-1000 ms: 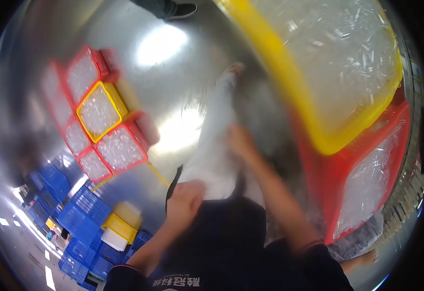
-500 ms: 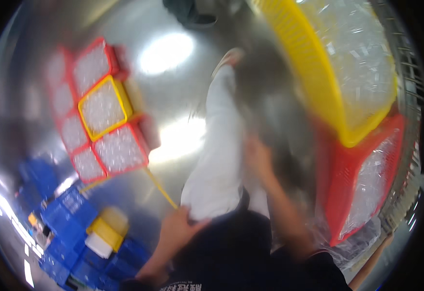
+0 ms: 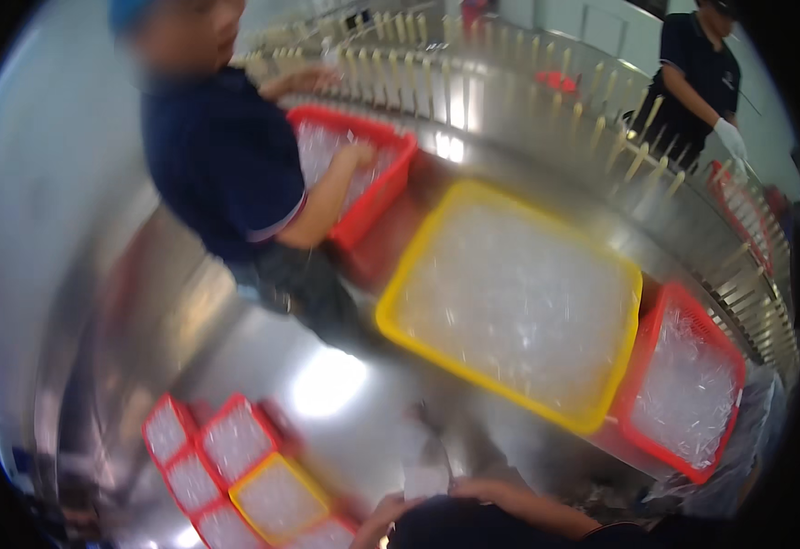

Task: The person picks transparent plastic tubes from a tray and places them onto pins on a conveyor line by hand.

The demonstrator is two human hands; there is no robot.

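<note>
Both my hands are low in the picture, close to the dark shirt at my waist. My left hand [image 3: 383, 518] is beside the white trouser leg [image 3: 425, 479], its fingers blurred and partly cut off by the lower edge. On the other side of the leg is my right hand [image 3: 480, 491], smeared, with the finger shape unclear. I make out no item in either hand. Ahead of them stands a large yellow basket [image 3: 510, 302] heaped with small clear plastic pieces. A red basket [image 3: 688, 389] of similar clear pieces adjoins it on the right.
A co-worker [image 3: 221, 174] at the left reaches into another red basket [image 3: 377, 206]. Behind runs a line with upright pale pegs [image 3: 455, 96]. A second person [image 3: 697, 82] with a white glove stands far right. Several filled red and yellow baskets [image 3: 281, 499] sit on the shiny floor, lower left.
My view has swung up and toward the peg line; the co-workers came into sight. The floor baskets now appear lower, and the blue crates have left view. My hands show nearer the lower edge.
</note>
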